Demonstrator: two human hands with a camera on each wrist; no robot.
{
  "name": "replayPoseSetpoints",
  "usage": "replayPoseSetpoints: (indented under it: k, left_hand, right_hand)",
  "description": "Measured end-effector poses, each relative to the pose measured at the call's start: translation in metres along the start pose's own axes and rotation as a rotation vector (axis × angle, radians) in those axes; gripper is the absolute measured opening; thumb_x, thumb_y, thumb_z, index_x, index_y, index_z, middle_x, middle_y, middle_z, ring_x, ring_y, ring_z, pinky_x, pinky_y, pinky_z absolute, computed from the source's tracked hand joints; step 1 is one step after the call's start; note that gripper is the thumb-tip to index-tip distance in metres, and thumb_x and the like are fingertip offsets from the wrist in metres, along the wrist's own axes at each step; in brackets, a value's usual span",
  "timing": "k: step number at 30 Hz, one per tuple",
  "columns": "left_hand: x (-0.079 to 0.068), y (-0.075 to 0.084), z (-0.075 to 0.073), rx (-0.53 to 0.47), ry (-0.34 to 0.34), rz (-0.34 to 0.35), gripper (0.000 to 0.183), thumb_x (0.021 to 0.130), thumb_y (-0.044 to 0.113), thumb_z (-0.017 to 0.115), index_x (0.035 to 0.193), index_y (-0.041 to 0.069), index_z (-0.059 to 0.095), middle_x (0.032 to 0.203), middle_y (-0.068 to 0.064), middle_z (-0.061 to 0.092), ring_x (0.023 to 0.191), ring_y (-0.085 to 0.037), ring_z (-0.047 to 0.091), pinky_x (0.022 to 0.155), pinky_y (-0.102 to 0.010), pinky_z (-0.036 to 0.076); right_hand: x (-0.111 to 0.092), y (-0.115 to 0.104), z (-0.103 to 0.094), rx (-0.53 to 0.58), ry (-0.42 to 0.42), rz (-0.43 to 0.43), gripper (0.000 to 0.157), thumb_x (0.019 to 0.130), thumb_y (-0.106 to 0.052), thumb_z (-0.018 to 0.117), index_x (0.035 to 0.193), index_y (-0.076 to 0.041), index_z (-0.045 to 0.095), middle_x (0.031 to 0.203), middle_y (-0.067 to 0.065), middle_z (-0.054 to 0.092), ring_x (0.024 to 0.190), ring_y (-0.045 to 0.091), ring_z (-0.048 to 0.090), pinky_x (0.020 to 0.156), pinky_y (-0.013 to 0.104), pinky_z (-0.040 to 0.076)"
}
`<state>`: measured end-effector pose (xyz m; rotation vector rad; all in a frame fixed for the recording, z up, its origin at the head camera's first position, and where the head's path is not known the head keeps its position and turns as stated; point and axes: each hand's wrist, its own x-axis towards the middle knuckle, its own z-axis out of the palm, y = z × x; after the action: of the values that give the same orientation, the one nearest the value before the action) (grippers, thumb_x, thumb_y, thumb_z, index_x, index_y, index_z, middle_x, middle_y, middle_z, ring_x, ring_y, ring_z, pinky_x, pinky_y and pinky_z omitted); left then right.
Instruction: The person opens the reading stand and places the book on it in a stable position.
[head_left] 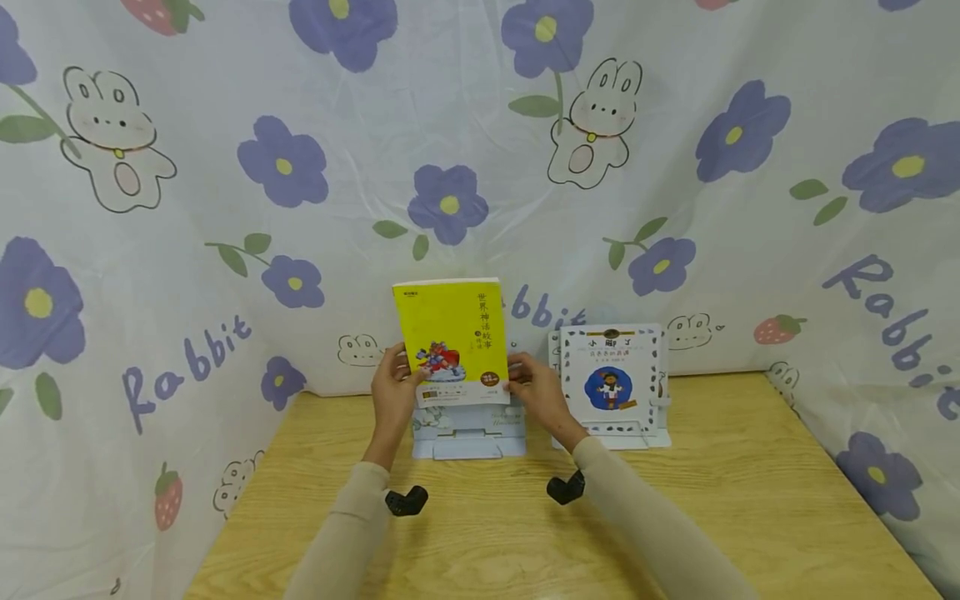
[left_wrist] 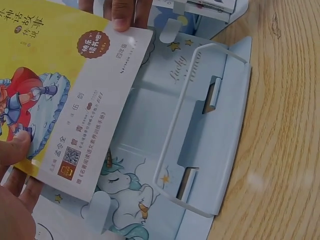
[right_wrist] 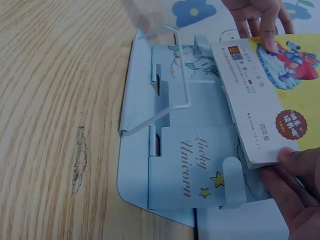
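A yellow paperback book (head_left: 448, 333) with a white band along its lower edge is held upright between both hands. My left hand (head_left: 394, 387) grips its left edge, thumb on the front cover and fingers behind. On the opposite edge my right hand (head_left: 538, 388) pinches the lower corner the same way. Just below and behind the book stands a pale blue book stand (head_left: 468, 432) with a unicorn print. Its wire page holder (left_wrist: 172, 120) and metal clips (right_wrist: 233, 180) show in the wrist views, and the book's lower edge overlaps the stand's back plate there.
To the right, a second stand (head_left: 660, 437) bears a white picture book (head_left: 609, 379) with a blue round picture. Both stands are on a wooden table (head_left: 480, 533). A white curtain (head_left: 480, 125) with flowers and rabbits hangs behind and at both sides.
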<state>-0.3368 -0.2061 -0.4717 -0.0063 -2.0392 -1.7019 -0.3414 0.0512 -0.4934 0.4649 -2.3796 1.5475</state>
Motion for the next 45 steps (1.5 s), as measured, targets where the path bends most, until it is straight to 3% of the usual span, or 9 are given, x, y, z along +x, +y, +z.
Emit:
replayPoseSetpoints:
  k: [7,14,19,26,37,45]
  left_hand:
    - [-0.003,-0.003,0.007,-0.014,0.015,-0.001,0.054,0.093,-0.01,0.074,0.143,0.008,0.062,0.121,-0.021,0.067,0.103,-0.03,0.068,0.078,-0.01,0.055]
    - [-0.005,-0.002,0.01,-0.02,0.011,0.026,0.054,0.094,-0.01,0.073,0.144,0.008,0.063,0.121,-0.023,0.067,0.105,-0.037,0.07,0.078,-0.01,0.055]
    - [-0.006,-0.005,0.01,0.006,0.02,0.027,0.052,0.094,-0.009,0.074,0.142,0.009,0.063,0.121,-0.021,0.068,0.105,-0.035,0.07,0.079,-0.009,0.055]
    - [-0.009,-0.009,0.01,0.02,0.022,0.024,0.053,0.092,-0.008,0.076,0.141,0.007,0.063,0.123,-0.023,0.068,0.107,-0.037,0.07,0.077,-0.011,0.053]
    - [-0.013,-0.018,0.005,0.088,0.026,0.013,0.051,0.092,-0.004,0.079,0.139,0.01,0.066,0.116,-0.02,0.076,0.101,-0.028,0.067,0.073,-0.011,0.051]
    - [-0.015,-0.019,0.005,0.108,0.039,0.021,0.053,0.09,-0.005,0.08,0.14,0.008,0.067,0.118,-0.022,0.077,0.102,-0.032,0.069,0.074,-0.01,0.051]
  right_hand:
    - [-0.002,0.004,0.003,-0.112,0.074,-0.057,0.032,0.094,0.0,0.078,0.124,-0.009,0.072,0.105,0.012,0.08,0.1,0.027,0.077,0.089,0.045,0.064]
    - [-0.001,0.005,0.004,-0.165,0.11,-0.102,0.03,0.092,0.0,0.08,0.121,-0.007,0.074,0.103,0.011,0.08,0.096,0.025,0.077,0.087,0.042,0.065]
    - [0.0,0.007,0.004,-0.184,0.116,-0.125,0.03,0.092,0.001,0.08,0.121,-0.007,0.074,0.104,0.011,0.079,0.095,0.024,0.076,0.085,0.041,0.065]
    - [-0.002,0.008,0.005,-0.224,0.106,-0.112,0.025,0.094,0.001,0.079,0.116,-0.008,0.075,0.105,0.009,0.078,0.093,0.022,0.075,0.08,0.037,0.062]
    - [-0.009,0.011,0.012,-0.237,0.108,-0.088,0.027,0.091,0.002,0.081,0.116,-0.006,0.075,0.104,0.009,0.078,0.091,0.02,0.075,0.079,0.035,0.064]
    - [-0.012,0.014,0.016,-0.233,0.113,-0.082,0.027,0.091,0.004,0.079,0.116,-0.006,0.074,0.101,0.008,0.077,0.089,0.02,0.073,0.077,0.035,0.062]
